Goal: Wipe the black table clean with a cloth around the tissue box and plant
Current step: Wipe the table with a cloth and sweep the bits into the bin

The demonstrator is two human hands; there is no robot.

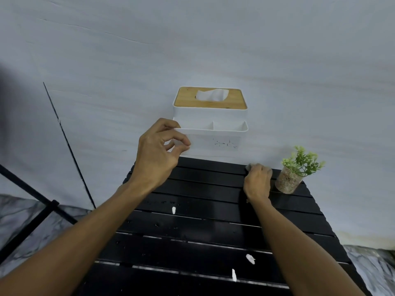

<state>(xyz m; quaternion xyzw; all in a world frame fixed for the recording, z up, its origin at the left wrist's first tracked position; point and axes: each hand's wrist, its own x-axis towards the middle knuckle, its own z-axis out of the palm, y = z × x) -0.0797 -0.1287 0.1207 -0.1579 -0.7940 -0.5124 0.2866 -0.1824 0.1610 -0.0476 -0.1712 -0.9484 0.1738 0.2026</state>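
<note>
Black table [203,233], white backdrop [213,39]; left hand [158,150] pinches tissue box [213,118]; right hand [257,180] grips cloth [249,167].

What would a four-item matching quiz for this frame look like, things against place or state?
Things
1. left hand
2. right hand
3. plant
4. white scraps

Place or state
A. in a clear jar at the far right of the black table
B. holds the cloth on the table, just left of the jar
C. scattered on the middle and near slats
D. grips the tissue box at its front-left corner

Pairs: 1-D, 2-B, 3-A, 4-C
</note>
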